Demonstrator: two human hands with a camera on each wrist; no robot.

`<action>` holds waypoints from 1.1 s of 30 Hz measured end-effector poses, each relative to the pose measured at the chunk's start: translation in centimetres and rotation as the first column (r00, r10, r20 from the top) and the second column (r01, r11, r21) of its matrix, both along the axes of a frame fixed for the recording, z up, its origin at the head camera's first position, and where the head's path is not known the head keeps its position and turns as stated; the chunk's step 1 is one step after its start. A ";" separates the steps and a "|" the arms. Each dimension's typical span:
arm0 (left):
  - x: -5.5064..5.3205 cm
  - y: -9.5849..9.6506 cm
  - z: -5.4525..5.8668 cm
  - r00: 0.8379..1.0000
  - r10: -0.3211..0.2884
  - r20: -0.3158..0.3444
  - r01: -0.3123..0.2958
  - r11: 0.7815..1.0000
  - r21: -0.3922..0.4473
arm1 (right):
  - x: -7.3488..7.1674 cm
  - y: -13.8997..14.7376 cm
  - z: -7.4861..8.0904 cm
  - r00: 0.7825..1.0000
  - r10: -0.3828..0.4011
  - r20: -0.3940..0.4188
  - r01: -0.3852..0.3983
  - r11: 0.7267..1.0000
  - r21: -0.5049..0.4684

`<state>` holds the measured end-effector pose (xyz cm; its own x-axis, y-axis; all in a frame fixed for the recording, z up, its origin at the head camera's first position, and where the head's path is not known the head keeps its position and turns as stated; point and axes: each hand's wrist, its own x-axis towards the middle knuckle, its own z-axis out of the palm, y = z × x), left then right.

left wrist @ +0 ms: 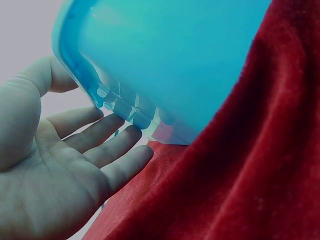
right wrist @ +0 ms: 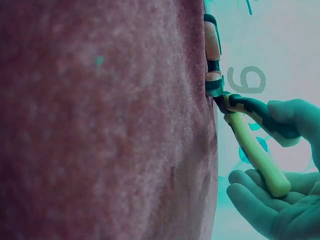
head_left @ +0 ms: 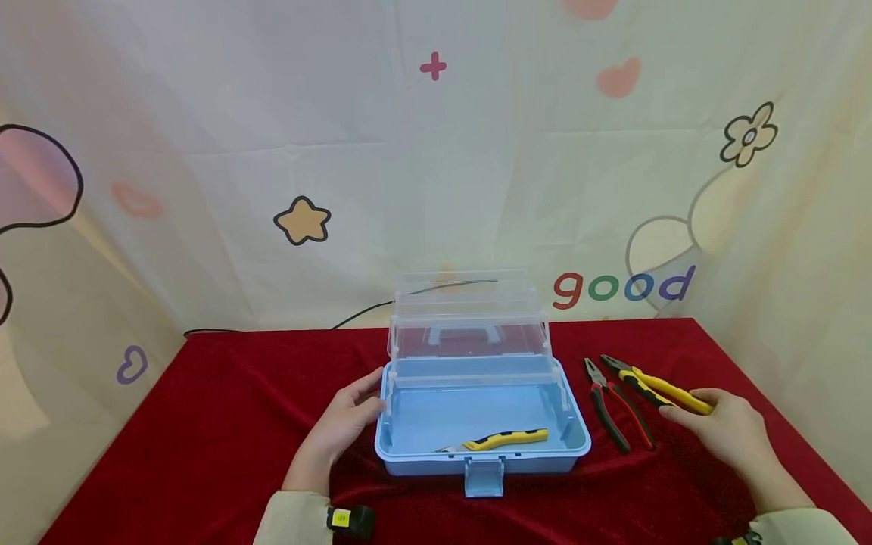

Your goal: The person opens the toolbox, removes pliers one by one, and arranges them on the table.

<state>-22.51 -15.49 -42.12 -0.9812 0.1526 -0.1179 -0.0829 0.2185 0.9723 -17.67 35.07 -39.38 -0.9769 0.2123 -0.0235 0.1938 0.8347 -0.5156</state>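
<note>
A light blue toolbox (head_left: pixel 538 463) with its clear lid (head_left: pixel 470 310) raised stands in the middle of the table. My left hand (head_left: pixel 344 420) touches its left side, fingers loosely extended along the wall. Inside lies a tool with a yellow-and-black handle (head_left: pixel 511 438) and a pointed silvery end; its exact kind is unclear. My right hand (head_left: pixel 739 428) holds yellow-and-black pliers (right wrist: pixel 257 155) by their spread handles, thumb on one and curled fingers under the other. Left of these, pliers with red-and-black handles (head_left: pixel 602 416) lie on the cloth.
Red velvet cloth (head_left: pixel 225 439) covers the table. A pale printed curtain (head_left: pixel 354 98) hangs behind it and at both sides. The box's front latch (head_left: pixel 484 478) hangs down toward me. A thin black cable (head_left: pixel 361 311) runs along the back edge.
</note>
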 end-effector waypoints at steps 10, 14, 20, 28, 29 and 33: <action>-0.2 0.0 0.0 1.000 0.002 0.004 -0.002 1.000 -0.009 | -0.4 -0.2 0.2 0.997 0.020 0.073 -0.020 1.000 0.003; -0.1 0.0 0.0 1.000 0.004 0.005 -0.004 1.000 -0.023 | -0.4 -0.4 0.4 0.996 0.031 0.089 -0.033 0.999 0.016; -0.1 0.0 0.0 1.000 0.003 0.004 -0.003 1.000 -0.017 | -0.5 -0.6 0.4 0.995 0.050 0.091 -0.054 0.997 0.046; -0.1 0.0 0.0 1.000 0.001 0.003 -0.001 1.000 -0.004 | -0.6 -0.7 0.0 0.991 0.065 0.120 -0.072 0.996 0.061; 0.0 0.0 0.0 1.000 0.001 0.002 -0.001 1.000 -0.005 | -0.6 -0.7 -0.1 0.990 0.066 0.123 -0.074 0.995 0.060; 0.0 0.0 0.0 1.000 0.000 -0.001 0.000 1.000 -0.004 | -0.7 -0.8 -0.1 0.988 0.070 0.135 -0.078 0.995 0.057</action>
